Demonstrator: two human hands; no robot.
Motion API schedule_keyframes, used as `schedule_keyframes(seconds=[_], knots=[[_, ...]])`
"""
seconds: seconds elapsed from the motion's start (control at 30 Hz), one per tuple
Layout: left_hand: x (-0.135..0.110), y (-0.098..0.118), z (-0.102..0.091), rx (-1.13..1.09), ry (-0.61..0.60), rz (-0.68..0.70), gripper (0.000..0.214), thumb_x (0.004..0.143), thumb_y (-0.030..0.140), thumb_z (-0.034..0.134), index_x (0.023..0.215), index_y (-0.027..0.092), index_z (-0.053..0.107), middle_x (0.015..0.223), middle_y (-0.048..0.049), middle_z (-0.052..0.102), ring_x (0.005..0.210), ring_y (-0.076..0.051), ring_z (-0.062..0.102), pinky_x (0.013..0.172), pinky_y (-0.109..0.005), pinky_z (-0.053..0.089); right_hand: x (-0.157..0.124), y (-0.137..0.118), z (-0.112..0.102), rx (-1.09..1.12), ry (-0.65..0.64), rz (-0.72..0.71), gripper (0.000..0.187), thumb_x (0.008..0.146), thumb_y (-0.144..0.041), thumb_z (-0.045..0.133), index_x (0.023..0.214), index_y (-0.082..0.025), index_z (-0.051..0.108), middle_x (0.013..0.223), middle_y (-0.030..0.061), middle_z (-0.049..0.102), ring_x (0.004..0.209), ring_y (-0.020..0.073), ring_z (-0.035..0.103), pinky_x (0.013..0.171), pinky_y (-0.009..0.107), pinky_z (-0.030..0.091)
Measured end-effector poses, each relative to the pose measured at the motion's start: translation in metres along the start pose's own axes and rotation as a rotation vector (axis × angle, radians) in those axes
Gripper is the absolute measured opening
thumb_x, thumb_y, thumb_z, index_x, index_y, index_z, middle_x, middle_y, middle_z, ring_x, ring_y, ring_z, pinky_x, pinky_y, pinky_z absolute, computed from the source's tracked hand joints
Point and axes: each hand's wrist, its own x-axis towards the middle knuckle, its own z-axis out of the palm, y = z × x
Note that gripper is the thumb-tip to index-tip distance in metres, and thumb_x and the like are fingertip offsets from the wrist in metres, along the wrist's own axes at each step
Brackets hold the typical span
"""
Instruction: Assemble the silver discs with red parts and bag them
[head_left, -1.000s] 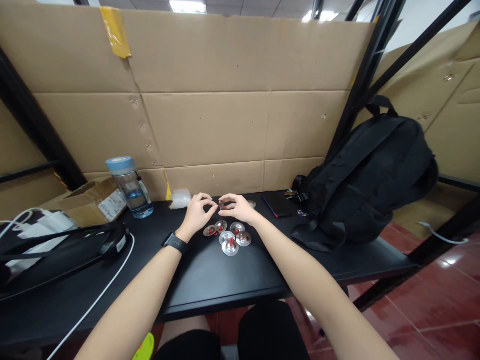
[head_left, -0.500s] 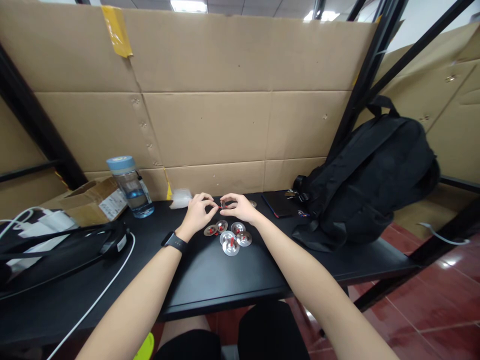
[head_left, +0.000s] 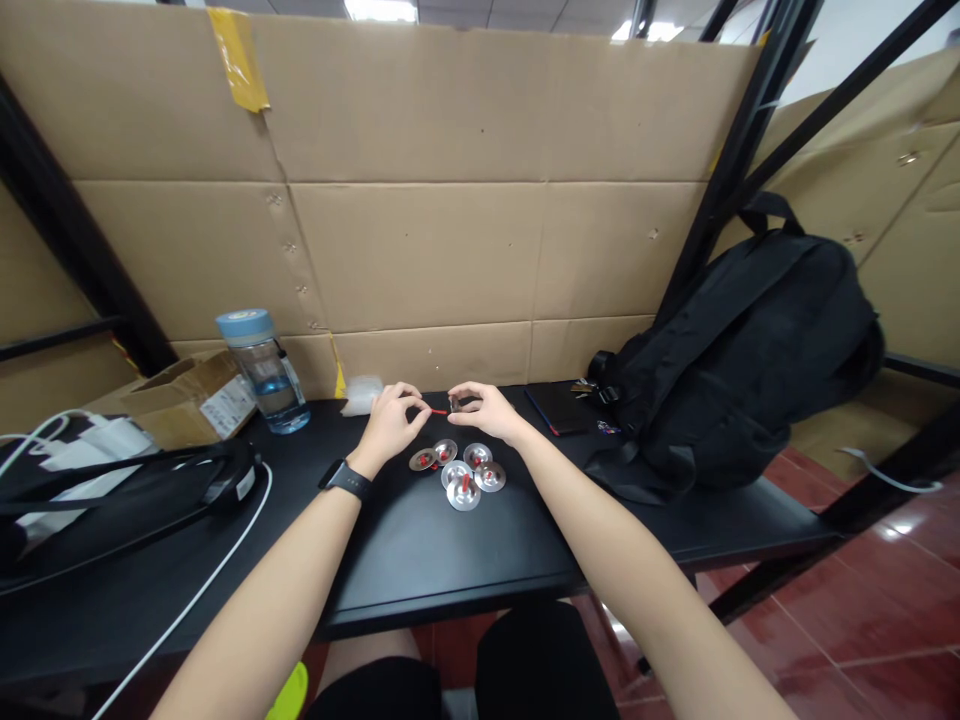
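Note:
Above the black desk, my left hand [head_left: 390,422] pinches the end of a red strap [head_left: 439,411] between thumb and fingertips. The strap runs across to a small metal finger cymbal [head_left: 452,405], seen nearly edge-on and partly covered by my fingers. Thumb and fingers of my right hand [head_left: 486,412] grip that cymbal. Just in front of both hands lies a loose cluster of several silvery finger cymbals [head_left: 465,494] with red straps, some overlapping.
On the left stand a water bottle [head_left: 266,375], a cardboard box [head_left: 191,400] and a black bag [head_left: 217,490] with white chargers. A crumpled white bag [head_left: 362,396] sits behind my left hand. To the right are a dark notebook [head_left: 559,408] and a black backpack [head_left: 750,340].
My hands have moved slightly apart, and more of the red strap shows stretched between them. The cymbals on the desk lie as before.

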Motion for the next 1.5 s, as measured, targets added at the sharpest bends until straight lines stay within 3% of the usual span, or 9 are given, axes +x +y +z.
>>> schedule_keyframes(seconds=[0.1, 0.23, 0.37, 0.5, 0.67, 1.0, 1.2, 1.37, 1.5], knots=[[0.002, -0.007, -0.007, 0.058, 0.026, -0.063, 0.020, 0.090, 0.035, 0.062, 0.081, 0.024, 0.075, 0.105, -0.0064, 0.068, 0.104, -0.026, 0.059, 0.094, -0.044, 0.042, 0.003, 0.002, -0.010, -0.118, 0.074, -0.024, 0.047, 0.069, -0.024, 0.083, 0.113, -0.020, 0.068, 0.115, 0.0076, 0.069, 0.085, 0.0167, 0.071, 0.081, 0.033, 0.058], [0.002, -0.024, -0.018, 0.170, 0.103, -0.183, 0.020, 0.089, 0.037, 0.062, 0.080, 0.024, 0.076, 0.105, -0.0060, 0.069, 0.104, -0.028, 0.058, 0.091, -0.043, 0.042, 0.004, 0.003, -0.031, -0.539, 0.212, -0.148, 0.040, 0.071, -0.020, 0.080, 0.109, -0.019, 0.071, 0.112, 0.0091, 0.067, 0.098, 0.0205, 0.067, 0.093, 0.036, 0.053], [-0.001, -0.040, -0.024, 0.264, 0.037, -0.300, 0.022, 0.087, 0.039, 0.062, 0.081, 0.025, 0.077, 0.107, -0.0074, 0.070, 0.105, -0.031, 0.059, 0.086, -0.042, 0.043, 0.004, 0.008, -0.051, -0.775, 0.225, -0.083, 0.039, 0.073, -0.024, 0.080, 0.110, -0.018, 0.072, 0.106, 0.0094, 0.070, 0.101, 0.0229, 0.066, 0.094, 0.035, 0.051], [-0.003, -0.046, -0.024, 0.292, -0.070, -0.331, 0.022, 0.086, 0.039, 0.062, 0.079, 0.025, 0.077, 0.106, -0.0075, 0.072, 0.106, -0.032, 0.059, 0.083, -0.041, 0.044, 0.002, 0.019, -0.065, -0.865, 0.236, 0.070, 0.034, 0.074, -0.025, 0.080, 0.106, -0.020, 0.073, 0.104, 0.0089, 0.074, 0.100, 0.0231, 0.068, 0.090, 0.032, 0.050], [-0.004, -0.043, -0.025, 0.319, -0.078, -0.318, 0.018, 0.083, 0.036, 0.064, 0.076, 0.024, 0.076, 0.103, -0.0090, 0.072, 0.103, -0.033, 0.060, 0.082, -0.042, 0.044, 0.001, 0.031, -0.074, -0.913, 0.212, 0.221, 0.032, 0.071, -0.034, 0.084, 0.098, -0.020, 0.075, 0.099, 0.0087, 0.075, 0.093, 0.0211, 0.069, 0.083, 0.029, 0.050], [-0.007, -0.044, -0.021, 0.317, -0.089, -0.306, 0.013, 0.077, 0.031, 0.067, 0.070, 0.024, 0.074, 0.096, -0.0105, 0.071, 0.097, -0.033, 0.059, 0.083, -0.043, 0.044, 0.000, 0.038, -0.074, -0.943, 0.158, 0.249, 0.028, 0.072, -0.036, 0.084, 0.096, -0.023, 0.076, 0.102, 0.0068, 0.075, 0.093, 0.0195, 0.069, 0.080, 0.027, 0.049], [-0.004, -0.043, -0.017, 0.224, -0.085, -0.274, 0.011, 0.077, 0.035, 0.072, 0.081, 0.026, 0.077, 0.103, -0.0083, 0.070, 0.103, -0.032, 0.060, 0.087, -0.044, 0.045, -0.004, 0.025, -0.067, -0.979, 0.141, 0.288, 0.025, 0.077, -0.039, 0.078, 0.099, -0.026, 0.076, 0.108, 0.0069, 0.075, 0.101, 0.0248, 0.068, 0.077, 0.031, 0.049], [-0.001, -0.027, -0.019, -0.180, -0.432, 0.015, 0.011, 0.076, 0.037, 0.074, 0.079, 0.029, 0.080, 0.091, -0.0040, 0.068, 0.085, -0.020, 0.065, 0.082, -0.033, 0.050, -0.005, 0.020, -0.065, -1.016, 0.155, 0.255, 0.024, 0.082, -0.037, 0.073, 0.102, -0.025, 0.076, 0.115, 0.0097, 0.072, 0.106, 0.0267, 0.066, 0.080, 0.033, 0.050], [-0.002, -0.009, -0.023, -0.211, -0.586, 0.095, 0.013, 0.068, 0.032, 0.081, 0.080, 0.036, 0.082, 0.093, -0.0002, 0.068, 0.090, -0.021, 0.066, 0.081, -0.031, 0.049, -0.004, 0.021, -0.064, -1.022, 0.152, 0.226, 0.025, 0.083, -0.033, 0.071, 0.106, -0.025, 0.075, 0.118, 0.0093, 0.071, 0.110, 0.0271, 0.064, 0.081, 0.033, 0.050]])
